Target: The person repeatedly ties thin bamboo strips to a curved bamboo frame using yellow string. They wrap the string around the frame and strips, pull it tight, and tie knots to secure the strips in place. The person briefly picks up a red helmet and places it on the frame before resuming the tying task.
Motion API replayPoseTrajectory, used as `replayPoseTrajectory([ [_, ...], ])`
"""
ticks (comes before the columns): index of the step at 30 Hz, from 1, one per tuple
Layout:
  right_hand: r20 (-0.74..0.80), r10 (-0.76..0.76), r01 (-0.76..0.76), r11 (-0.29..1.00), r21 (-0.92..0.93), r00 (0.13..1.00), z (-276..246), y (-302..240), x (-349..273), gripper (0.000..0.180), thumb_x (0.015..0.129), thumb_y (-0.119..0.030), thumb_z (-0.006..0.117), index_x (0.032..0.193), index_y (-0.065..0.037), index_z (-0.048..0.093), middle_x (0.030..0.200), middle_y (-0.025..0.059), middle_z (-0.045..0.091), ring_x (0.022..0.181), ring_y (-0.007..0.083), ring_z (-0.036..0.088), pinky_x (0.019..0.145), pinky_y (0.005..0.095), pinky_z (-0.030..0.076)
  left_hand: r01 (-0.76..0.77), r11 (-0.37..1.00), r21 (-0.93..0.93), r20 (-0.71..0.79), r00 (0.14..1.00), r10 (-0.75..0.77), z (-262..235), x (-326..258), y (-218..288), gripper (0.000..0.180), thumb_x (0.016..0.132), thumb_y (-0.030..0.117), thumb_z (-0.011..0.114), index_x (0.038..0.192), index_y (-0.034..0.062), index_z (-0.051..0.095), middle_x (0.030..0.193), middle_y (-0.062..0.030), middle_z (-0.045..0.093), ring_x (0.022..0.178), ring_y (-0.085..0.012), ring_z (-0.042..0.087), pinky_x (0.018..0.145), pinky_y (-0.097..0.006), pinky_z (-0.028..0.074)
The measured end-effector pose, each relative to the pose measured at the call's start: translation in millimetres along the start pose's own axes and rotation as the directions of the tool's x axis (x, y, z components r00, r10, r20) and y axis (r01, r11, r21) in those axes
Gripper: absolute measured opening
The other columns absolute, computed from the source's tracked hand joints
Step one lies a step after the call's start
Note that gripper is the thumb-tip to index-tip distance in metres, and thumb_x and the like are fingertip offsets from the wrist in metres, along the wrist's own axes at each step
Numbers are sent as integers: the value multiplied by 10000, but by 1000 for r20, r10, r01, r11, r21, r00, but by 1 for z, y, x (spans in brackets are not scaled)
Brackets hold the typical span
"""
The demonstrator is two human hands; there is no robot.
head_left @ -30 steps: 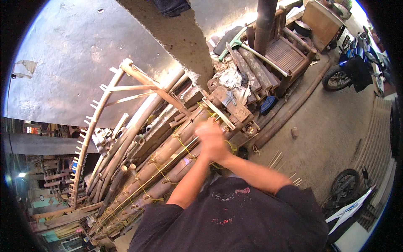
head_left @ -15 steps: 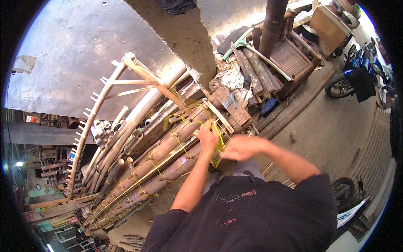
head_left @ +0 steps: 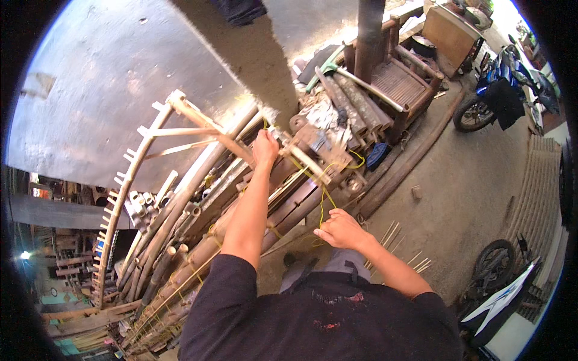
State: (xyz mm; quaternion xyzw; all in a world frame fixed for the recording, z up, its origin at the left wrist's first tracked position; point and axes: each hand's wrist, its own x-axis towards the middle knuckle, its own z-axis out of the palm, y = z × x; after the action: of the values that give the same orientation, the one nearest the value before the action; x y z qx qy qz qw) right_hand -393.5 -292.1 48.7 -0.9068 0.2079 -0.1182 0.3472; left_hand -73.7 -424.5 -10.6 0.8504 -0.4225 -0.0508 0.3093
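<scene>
The thin yellow cord (head_left: 323, 201) runs from the bundle of long brown bamboo poles (head_left: 198, 246) down to my right hand (head_left: 340, 230), whose fingers pinch its lower end. It looks light, limp and slippery, so I judge it best gripped close to where it wraps the poles. My left hand (head_left: 265, 147) is stretched up, fingers curled tight at the cord's upper end by the short wooden crosspiece (head_left: 310, 159). Beyond stand a curved bamboo frame (head_left: 129, 180), a slatted wooden bench (head_left: 400, 84) and a parked blue motorbike (head_left: 500, 90).

Yellow cord (head_left: 325, 198), tan/brown bamboo poles (head_left: 180, 265), black shirt (head_left: 319, 319) w/ red print, blue motorbike (head_left: 500, 84)
</scene>
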Motion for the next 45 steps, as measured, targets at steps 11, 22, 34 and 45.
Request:
replayPoseTrajectory([
  [11, 536, -52, -526, -291, 799, 842, 235, -180, 60, 520, 1007, -432, 498, 1404, -98, 454, 1282, 94, 612, 1093, 168, 608, 991, 345, 463, 54, 997, -59, 102, 994, -47, -290, -118, -210, 298, 975, 198, 470, 908, 1, 683, 794, -190, 689, 737, -333, 668, 707, -442, 506],
  [22, 400, -144, 160, 987, -7, 905, 171, -279, 247, 446, 970, -401, 441, 1069, -40, 683, 1189, 176, 651, 1083, 313, 622, 870, 453, 480, -274, 895, -353, -60, 961, 270, -216, -262, -257, 220, 987, 223, 551, 1089, 49, 640, 880, -173, 663, 800, -394, 618, 767, -461, 459],
  [34, 387, -95, 53, 992, 117, 917, 213, -206, 66, 459, 960, -328, 527, 648, -1, 606, 702, 243, 624, 750, 440, 619, 756, 509, 488, -71, 996, -45, 154, 985, 77, -248, -257, -213, 320, 1022, 309, 458, 964, 77, 672, 834, -148, 682, 855, -282, 641, 806, -429, 440],
  [45, 370, 236, -75, 913, -400, 899, 264, -246, 55, 295, 854, -251, 636, 1075, -57, 662, 1061, 200, 662, 1096, 349, 596, 981, 442, 440, 28, 1000, -5, 19, 999, -28, -204, -116, -280, 439, 983, 363, 435, 901, 3, 673, 959, -298, 644, 939, -484, 616, 800, -546, 481],
])
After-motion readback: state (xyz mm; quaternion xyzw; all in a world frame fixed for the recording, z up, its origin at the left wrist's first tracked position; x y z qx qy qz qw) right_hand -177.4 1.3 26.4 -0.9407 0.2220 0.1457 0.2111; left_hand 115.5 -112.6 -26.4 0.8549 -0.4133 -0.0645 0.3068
